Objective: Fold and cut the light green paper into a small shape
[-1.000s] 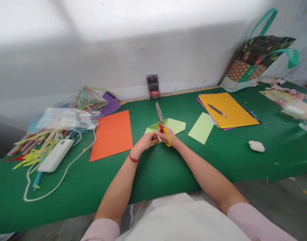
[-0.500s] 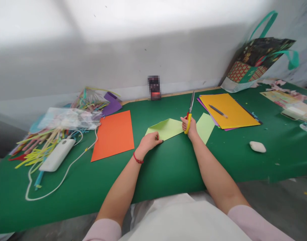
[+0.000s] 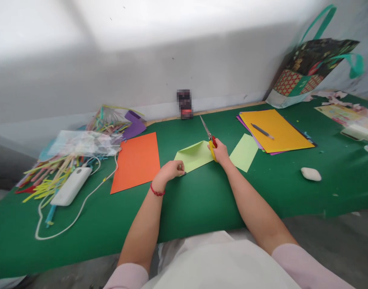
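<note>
A folded sheet of light green paper (image 3: 196,157) lies on the green table in front of me, its upper flap slightly raised. My left hand (image 3: 172,170) has its fingers closed on the paper's lower left corner. In my right hand (image 3: 219,151) is a pair of scissors (image 3: 212,146) with yellow and red handles, the blades pointing away toward the wall. That hand is over the right end of the folded paper. Just right of it lies a second light green piece (image 3: 244,152), flat and apart from the first.
Left are an orange sheet (image 3: 137,162), a white power bank (image 3: 72,186) with a cable, and a heap of paper strips (image 3: 45,176). Right are a stack of coloured paper (image 3: 277,130) with a pen (image 3: 262,131), a white case (image 3: 311,174) and a bag (image 3: 310,72).
My right hand has moved left with the scissors, and the blades now tilt to the left. My left hand has shifted slightly left along the paper's edge.
</note>
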Available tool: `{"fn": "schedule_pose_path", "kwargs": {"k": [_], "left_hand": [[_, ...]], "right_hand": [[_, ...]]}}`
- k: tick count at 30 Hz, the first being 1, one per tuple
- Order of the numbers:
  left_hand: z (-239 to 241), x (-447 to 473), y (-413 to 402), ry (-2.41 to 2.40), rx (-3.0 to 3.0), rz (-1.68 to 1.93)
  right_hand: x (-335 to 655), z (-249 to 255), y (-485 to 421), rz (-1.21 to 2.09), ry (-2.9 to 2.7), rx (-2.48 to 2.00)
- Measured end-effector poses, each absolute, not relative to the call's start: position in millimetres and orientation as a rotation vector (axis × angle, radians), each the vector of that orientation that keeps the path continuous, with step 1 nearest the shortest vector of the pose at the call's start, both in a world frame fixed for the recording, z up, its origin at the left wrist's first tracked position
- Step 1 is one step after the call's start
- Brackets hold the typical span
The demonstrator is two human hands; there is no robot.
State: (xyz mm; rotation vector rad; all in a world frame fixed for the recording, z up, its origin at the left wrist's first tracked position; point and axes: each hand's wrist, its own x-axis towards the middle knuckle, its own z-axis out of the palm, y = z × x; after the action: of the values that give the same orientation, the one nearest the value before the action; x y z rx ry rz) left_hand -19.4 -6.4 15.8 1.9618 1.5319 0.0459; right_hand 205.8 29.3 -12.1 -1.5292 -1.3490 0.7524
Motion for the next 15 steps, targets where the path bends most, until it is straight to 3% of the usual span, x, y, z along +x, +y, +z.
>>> {"fn": "schedule_pose_path", "kwargs": {"k": [15], "left_hand": [[13,-23,-1,1.66,1.89,0.308]], "right_hand": [[224,-15,30,0.729,-1.009,-1.548]]}}
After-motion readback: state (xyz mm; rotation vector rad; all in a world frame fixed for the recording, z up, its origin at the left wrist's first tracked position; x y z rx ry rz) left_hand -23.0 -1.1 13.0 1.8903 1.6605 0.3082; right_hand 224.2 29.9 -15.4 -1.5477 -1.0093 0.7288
